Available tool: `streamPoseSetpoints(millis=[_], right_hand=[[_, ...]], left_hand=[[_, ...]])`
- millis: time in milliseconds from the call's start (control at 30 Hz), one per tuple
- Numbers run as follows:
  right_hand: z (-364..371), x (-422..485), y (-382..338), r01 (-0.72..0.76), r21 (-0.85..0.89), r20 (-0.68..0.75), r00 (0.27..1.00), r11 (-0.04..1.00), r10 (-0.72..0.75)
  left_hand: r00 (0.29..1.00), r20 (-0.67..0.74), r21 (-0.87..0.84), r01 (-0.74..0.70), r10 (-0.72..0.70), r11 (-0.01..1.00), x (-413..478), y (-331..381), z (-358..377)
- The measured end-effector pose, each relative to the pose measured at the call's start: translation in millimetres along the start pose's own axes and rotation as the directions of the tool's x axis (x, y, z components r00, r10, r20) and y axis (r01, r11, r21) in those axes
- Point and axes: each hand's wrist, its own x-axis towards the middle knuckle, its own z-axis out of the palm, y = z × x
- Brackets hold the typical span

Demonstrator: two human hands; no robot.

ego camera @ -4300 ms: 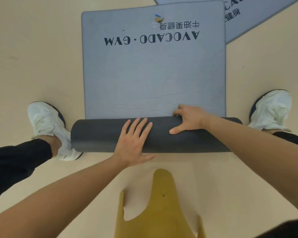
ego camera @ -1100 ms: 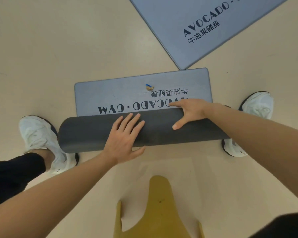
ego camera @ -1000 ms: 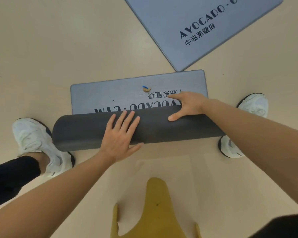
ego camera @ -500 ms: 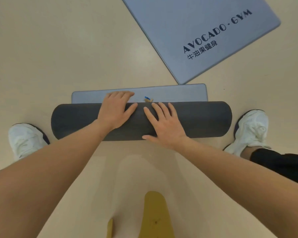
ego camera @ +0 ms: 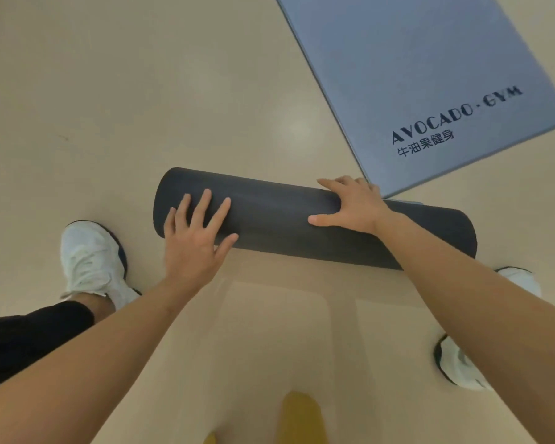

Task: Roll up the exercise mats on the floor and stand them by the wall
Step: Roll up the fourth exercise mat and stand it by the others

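A dark grey rolled mat [ego camera: 276, 216] lies on the beige floor in front of me, its right end slanting toward me. My left hand [ego camera: 194, 238] presses flat on its left part with fingers spread. My right hand [ego camera: 350, 205] rests on top near the middle, fingers hooked over the far side and thumb stretched along the near face. A sliver of the mat's light grey end [ego camera: 404, 202] shows just past my right wrist. A second grey mat [ego camera: 414, 68] printed "AVOCADO · GYM" lies flat at the upper right, its corner close to the roll.
My white shoes stand on either side, the left shoe [ego camera: 92, 261] beside the roll's left end and the right shoe [ego camera: 462, 363] under my right forearm. A yellow strip of clothing [ego camera: 302, 418] hangs at the bottom centre. Bare beige floor [ego camera: 141, 91] spreads left and beyond.
The mat's flat strip has almost all gone into the roll. The roll moved forward and turned, now near the second mat's corner. My right hand shifted to the roll's far side.
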Motion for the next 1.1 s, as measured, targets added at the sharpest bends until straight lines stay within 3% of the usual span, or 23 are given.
streamPoseSetpoints(millis=[100, 200, 367, 467, 533, 600, 633, 700, 767, 900, 1100], right_hand=[[6.2, -10.6, -29.2, 0.007, -0.049, -0.279, 0.96, 0.999, -0.021], [30.2, -18.4, -80.0, 0.156, -0.215, -0.41, 0.882, 0.964, -0.234], [66.8, -18.9, -113.5, 0.097, -0.314, -0.337, 0.918, 0.944, -0.207], [61.9, -12.7, -109.3, 0.088, -0.36, -0.301, 0.931, 0.929, -0.205], [52.9, -4.0, -106.6, 0.089, -0.345, -0.29, 0.937, 0.935, -0.196], [42.8, 3.6, -105.7, 0.092, -0.332, -0.273, 0.943, 0.939, -0.189], [38.1, 6.7, -105.6, 0.098, -0.325, -0.267, 0.945, 0.941, -0.191], [28.9, 10.8, -105.4, 0.112, -0.299, -0.248, 0.95, 0.948, -0.19], [20.7, 15.4, -105.2, 0.123, -0.271, -0.227, 0.956, 0.955, -0.187], [-4.2, 32.3, -101.3, 0.118, -0.168, -0.112, 0.984, 0.979, -0.138], [-40.7, 35.3, -102.1, 0.091, -0.081, -0.031, 0.995, 0.992, -0.094]], left_hand=[[1.0, -0.014, -0.005, -0.001, 0.001, 1.0, 11.6, -2.6, 0.7], [1.0, -0.001, -0.002, -0.005, 0.005, 1.0, 27.5, -5.6, -5.2], [0.996, 0.046, -0.129, 0.082, -0.077, 0.988, 46.8, -5.8, -19.2], [0.95, -0.06, -0.318, 0.272, -0.305, 0.908, 32.7, -16.0, -21.7], [0.861, 0.023, -0.49, 0.452, -0.508, 0.745, 21.9, -31.2, -17.4], [0.76, 0.22, -0.644, 0.584, -0.612, 0.493, 15.9, -48.7, -12.1], [0.737, 0.317, -0.705, 0.604, -0.597, 0.372, 15.7, -56.8, -10.7], [0.768, 0.421, -0.795, 0.569, -0.482, 0.213, 17.6, -66.3, -10.7], [0.807, 0.419, -0.832, 0.525, -0.416, 0.178, 22.8, -69.2, -8.9], [0.814, 0.4, -0.875, 0.476, -0.42, 0.088, 43.3, -67.3, -9.3], [0.815, 0.326, -0.885, 0.442, -0.479, 0.15, 69.7, -59.2, -31.8]])
